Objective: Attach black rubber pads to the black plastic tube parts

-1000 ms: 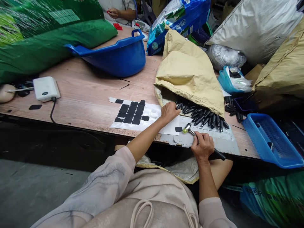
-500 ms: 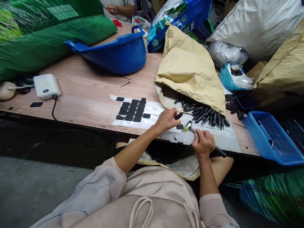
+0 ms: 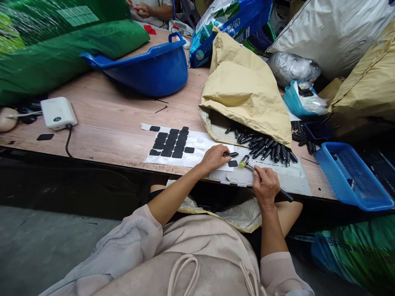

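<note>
From where I stand, the tube (image 3: pixel 233 154) is out at the fingertips of the left hand (image 3: pixel 215 158), pinched narrow at one end, its free end pointing right. Its long axis runs almost straight left to right, with the free end perhaps a touch to the far side; it is small and dark from here, so I wouldn't swear to that slant, nor to whether it touches the board (image 3: pixel 277 176) below. The right hand (image 3: pixel 267 183) has its fingers wrapped round the hammer (image 3: pixel 243 161), whose shaft slants from near right to far left, so its head sits just to the right of the tube's free end and a little to the near side. The left hand is the nearer of the two to the tube, being on it; the right hand is off to the right and nearer the table's edge, with only the hammer's head close by. A black patch (image 3: pixel 232 163) lies just to the near side of the tube, and the loose pile (image 3: pixel 265 149) spills from the sack (image 3: pixel 240 86) on the far right side.
</note>
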### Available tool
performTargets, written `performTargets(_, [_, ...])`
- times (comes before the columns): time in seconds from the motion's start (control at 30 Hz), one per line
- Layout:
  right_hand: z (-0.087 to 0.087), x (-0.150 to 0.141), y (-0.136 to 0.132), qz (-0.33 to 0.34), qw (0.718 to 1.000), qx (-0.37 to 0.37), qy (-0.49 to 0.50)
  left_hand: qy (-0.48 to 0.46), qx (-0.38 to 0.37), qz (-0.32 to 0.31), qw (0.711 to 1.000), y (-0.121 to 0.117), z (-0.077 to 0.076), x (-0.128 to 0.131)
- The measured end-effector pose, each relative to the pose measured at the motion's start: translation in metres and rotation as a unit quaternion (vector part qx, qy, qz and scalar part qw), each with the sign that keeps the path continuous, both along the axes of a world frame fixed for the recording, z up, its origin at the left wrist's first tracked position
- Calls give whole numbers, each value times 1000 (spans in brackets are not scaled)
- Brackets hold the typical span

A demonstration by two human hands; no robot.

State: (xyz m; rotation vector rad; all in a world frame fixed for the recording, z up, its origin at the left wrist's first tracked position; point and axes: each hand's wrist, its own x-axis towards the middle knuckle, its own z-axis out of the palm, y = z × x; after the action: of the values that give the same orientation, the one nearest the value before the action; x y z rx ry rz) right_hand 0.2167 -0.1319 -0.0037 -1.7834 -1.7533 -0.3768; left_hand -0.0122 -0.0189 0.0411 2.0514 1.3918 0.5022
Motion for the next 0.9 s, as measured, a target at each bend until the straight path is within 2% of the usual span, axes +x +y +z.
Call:
performTargets(0.17, [26, -11, 6, 42, 993, 11, 112, -21, -1, -2, 1000, 0, -2, -1])
performTargets(0.23, [34, -19, 10, 53, 990, 12, 129, -25, -5, 1, 1000, 1, -1, -2])
performTargets(0.33, [37, -31, 16, 43, 993, -8, 114, -27, -11, -5, 1000, 3, 0, -3])
performTargets(0.57, [29, -40, 22, 34, 995, -33, 92, -1, 9, -26, 1000, 6, -3, -4])
performTargets(0.67, [39, -38, 23, 24, 996, -16, 82, 33, 33, -41, 998, 4, 0, -1])
performTargets(0.8, [57, -40, 26, 24, 996, 32, 76, 95, 68, -76, 990, 2, 13, 2])
performTargets(0.9, [55, -44, 27, 25, 997, 23, 68, 130, 80, -98, 983, 3, 21, 4])
